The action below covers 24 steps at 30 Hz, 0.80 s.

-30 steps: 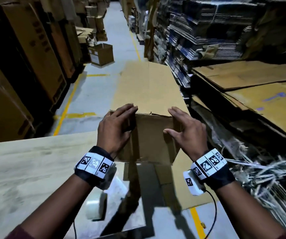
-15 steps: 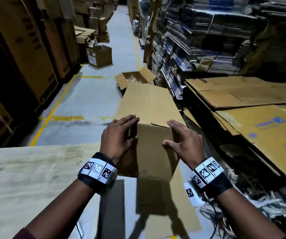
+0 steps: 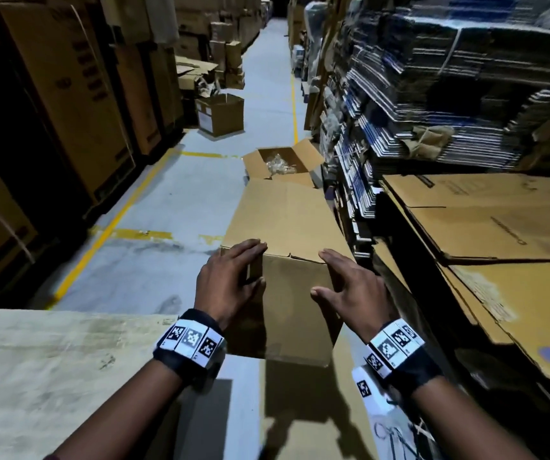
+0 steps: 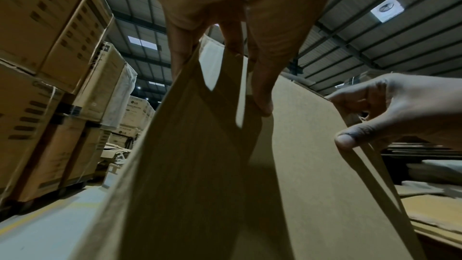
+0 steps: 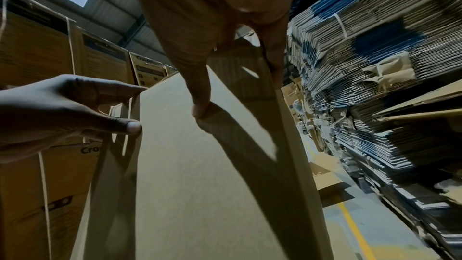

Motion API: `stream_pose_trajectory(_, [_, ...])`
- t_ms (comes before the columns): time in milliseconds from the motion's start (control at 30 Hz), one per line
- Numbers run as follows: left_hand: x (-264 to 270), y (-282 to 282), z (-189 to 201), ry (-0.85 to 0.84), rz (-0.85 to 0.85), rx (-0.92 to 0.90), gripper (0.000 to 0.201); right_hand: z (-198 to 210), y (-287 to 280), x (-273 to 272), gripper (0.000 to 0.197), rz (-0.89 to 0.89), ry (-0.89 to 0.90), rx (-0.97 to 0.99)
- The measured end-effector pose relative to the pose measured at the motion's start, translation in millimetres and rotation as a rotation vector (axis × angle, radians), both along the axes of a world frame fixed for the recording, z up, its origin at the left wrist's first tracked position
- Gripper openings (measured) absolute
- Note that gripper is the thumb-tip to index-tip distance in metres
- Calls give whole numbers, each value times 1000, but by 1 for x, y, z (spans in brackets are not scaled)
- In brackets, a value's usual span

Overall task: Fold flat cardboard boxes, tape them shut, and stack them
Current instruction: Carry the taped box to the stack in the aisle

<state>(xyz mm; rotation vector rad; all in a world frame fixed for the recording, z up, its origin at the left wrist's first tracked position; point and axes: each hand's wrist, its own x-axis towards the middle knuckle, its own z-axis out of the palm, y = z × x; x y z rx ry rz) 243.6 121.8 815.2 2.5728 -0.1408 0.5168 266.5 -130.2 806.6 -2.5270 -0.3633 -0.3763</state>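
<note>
The left hand [image 3: 230,283] grips the left near corner of a brown cardboard box [image 3: 286,227], its fingers laid over the top edge and its thumb pressed on the near face. The right hand [image 3: 349,290] holds the right near corner the same way, fingers spread on top, thumb on the front panel. The box is held in the air past the edge of the pale worktop [image 3: 51,376], above the grey aisle floor [image 3: 174,200], with stacks of flat cardboard [image 3: 499,227] just to its right.
</note>
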Motion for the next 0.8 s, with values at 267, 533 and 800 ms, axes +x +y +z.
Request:
stream_pose_trajectory(267, [172,13,-99,-23,54,-46,65,-100,17,184,74,43,-59,1])
stream_pose_trajectory(533, [360,56,-289,-178,59,-116,64,-267,57,379,73,84,-191,-70])
stream_pose_trajectory(800, [499,51,-446,-267,66,-151,62,-416,52,517,73,87,-253,-62])
